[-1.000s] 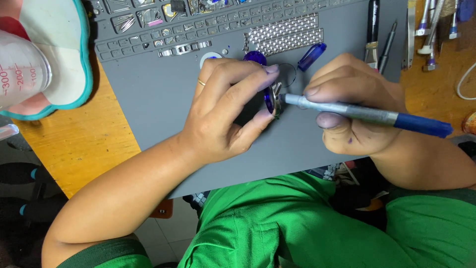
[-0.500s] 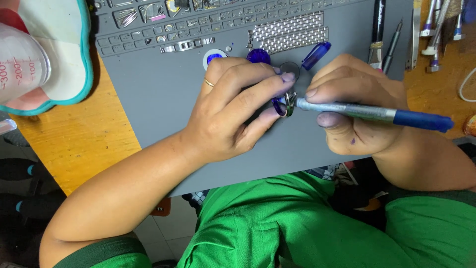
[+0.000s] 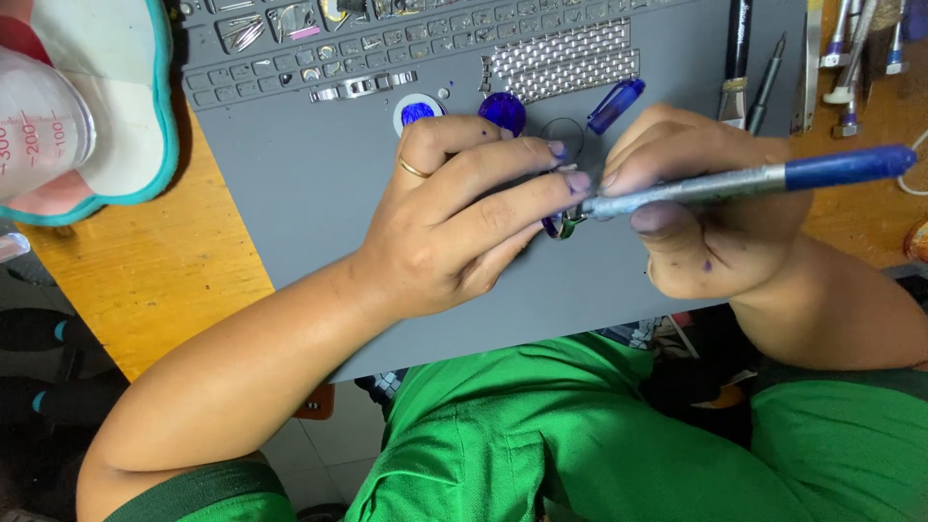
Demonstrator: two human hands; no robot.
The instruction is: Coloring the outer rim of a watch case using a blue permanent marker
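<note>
Left hand fingers pinch a small ring; right hand fingers grip a pen touching it.

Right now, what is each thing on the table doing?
left hand: pinching the small ring piece on the grey mat
right hand: gripping the blue-capped tool, tip at the ring piece
blue oval piece: lying loose on the mat
measuring cup: on its side
</note>
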